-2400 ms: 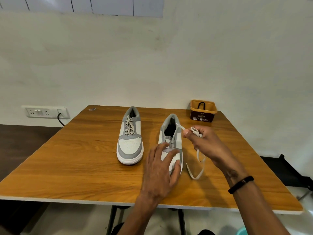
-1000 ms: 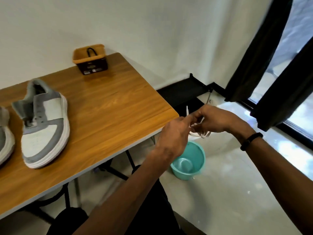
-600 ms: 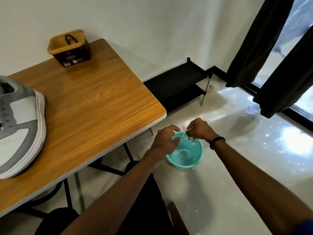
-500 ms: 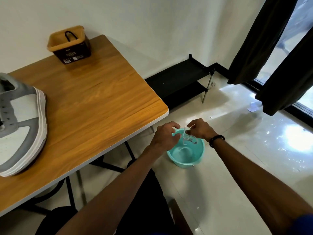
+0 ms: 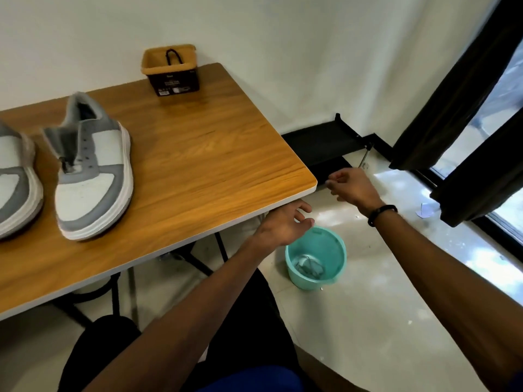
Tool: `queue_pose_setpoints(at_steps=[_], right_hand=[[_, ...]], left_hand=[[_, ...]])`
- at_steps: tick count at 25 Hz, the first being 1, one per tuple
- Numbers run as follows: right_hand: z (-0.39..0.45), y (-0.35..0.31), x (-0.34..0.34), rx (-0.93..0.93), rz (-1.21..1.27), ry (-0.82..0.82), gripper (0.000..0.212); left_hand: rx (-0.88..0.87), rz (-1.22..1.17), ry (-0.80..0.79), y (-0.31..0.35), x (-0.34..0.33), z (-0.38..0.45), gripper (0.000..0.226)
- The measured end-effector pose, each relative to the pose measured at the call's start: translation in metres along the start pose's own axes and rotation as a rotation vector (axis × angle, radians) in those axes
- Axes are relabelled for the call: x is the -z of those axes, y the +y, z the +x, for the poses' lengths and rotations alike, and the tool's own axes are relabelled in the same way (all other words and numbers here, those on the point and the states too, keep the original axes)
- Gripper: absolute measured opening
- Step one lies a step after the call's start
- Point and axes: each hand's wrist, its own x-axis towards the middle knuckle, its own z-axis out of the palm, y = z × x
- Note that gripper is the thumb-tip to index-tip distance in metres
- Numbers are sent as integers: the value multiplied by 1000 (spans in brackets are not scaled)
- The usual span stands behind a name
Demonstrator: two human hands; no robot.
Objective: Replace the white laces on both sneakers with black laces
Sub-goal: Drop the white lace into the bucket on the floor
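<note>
Both hands hang empty off the table's (image 5: 198, 154) near corner. The left hand (image 5: 285, 222) sits just under the edge with fingers loosely spread; the right hand (image 5: 351, 186) is a little higher and further out, fingers lightly curled round nothing.

Straight below them the white lace (image 5: 307, 265) lies coiled in the bucket (image 5: 334, 250) — discarded, by the look of it.

The next thing wanted is a black lace (image 5: 171, 56), which pokes from the box (image 5: 172, 72) up and to the left of both hands, at the table's far edge. The bare shoe (image 5: 93, 168) lies further left still, its long axis running from toe near the front edge to heel at the back; the other shoe (image 5: 15, 182) is just beyond it. The right hand has the clearer line to the box — the left must first come up round the edge.
</note>
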Motion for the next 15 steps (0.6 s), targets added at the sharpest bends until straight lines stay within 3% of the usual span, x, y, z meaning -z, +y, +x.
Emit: queue_pose_setpoints(at_steps=[4, 8, 11, 15], right_hand=[[-9, -69, -12, 155, 103, 171, 25], [-34, -133, -35, 362, -46, 245, 25], [-51, -169, -63, 506, -133, 181, 23], [-72, -208, -110, 549, -180, -27, 14]], left_hand=[[-55, 28, -84, 4, 25, -36, 41], [-130, -22, -74, 5, 50, -73, 41], [-166, -116, 1, 3, 78, -93, 35], [-169, -365, 205, -15, 121, -122, 17]])
